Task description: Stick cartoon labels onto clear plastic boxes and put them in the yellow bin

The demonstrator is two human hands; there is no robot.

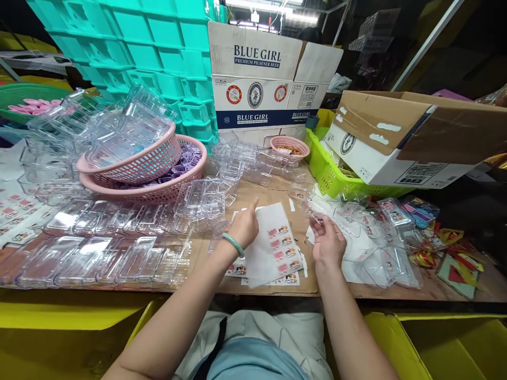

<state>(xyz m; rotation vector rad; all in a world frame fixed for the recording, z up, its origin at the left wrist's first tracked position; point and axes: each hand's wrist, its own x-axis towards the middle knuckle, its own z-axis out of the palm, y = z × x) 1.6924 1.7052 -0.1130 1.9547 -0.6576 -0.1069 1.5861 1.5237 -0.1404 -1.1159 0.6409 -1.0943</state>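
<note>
My left hand (243,228), with a green bangle (233,245) on its wrist, is closed apart from one finger pointing up. It is at the upper left edge of a white sticker sheet (263,248) printed with small cat and pink pictures. Whatever is in its curled fingers is hidden. More printed sheets (292,279) lie under this one. To the right, my right hand (329,241) is turned partly palm up, fingers bent together. Something small and clear shows at its fingertips, too faint to name. Clear plastic cases (368,224) lie just beyond it.
Rows of clear plastic cases (114,258) cover the left side. Behind them, pink baskets (150,198) are stacked. Turquoise crates (158,58), a Blue Girl carton (253,74) and a green basket (322,174) under a tilted carton (380,137) line the back. Yellow bins (75,311) stand below the table edge.
</note>
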